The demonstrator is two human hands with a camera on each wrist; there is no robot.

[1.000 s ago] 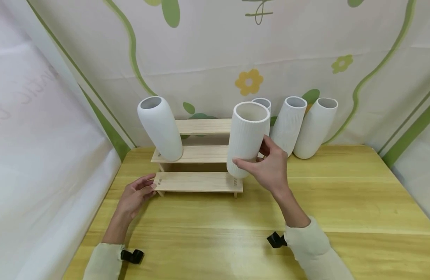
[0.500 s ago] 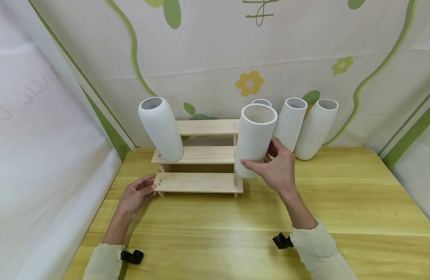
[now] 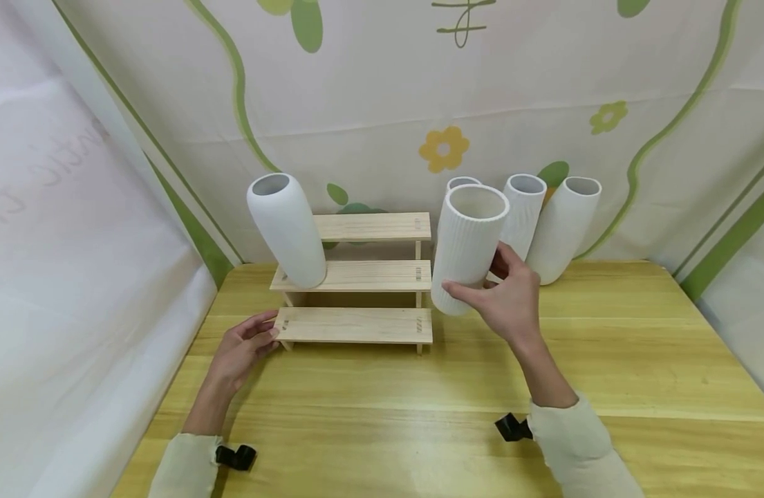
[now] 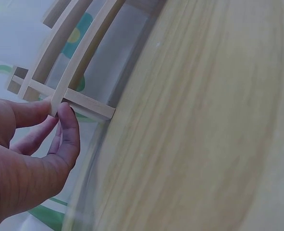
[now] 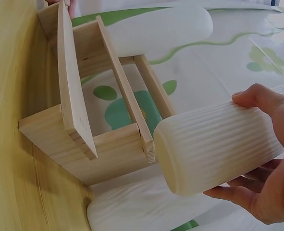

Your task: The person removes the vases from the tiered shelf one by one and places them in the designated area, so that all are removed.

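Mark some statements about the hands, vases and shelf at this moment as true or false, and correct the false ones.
1. The right hand grips a ribbed white vase. True.
2. The wooden shelf has only two tiers. False: it has three.
3. The left hand pinches the lowest tier at its left end. True.
4. The ribbed white vase rests on the top tier. False: it is held up near the right end of the wooden shelf.
5. A smooth white vase stands on the middle tier. True.
6. No other vases show. False: three more white vases show further back, toward the right.
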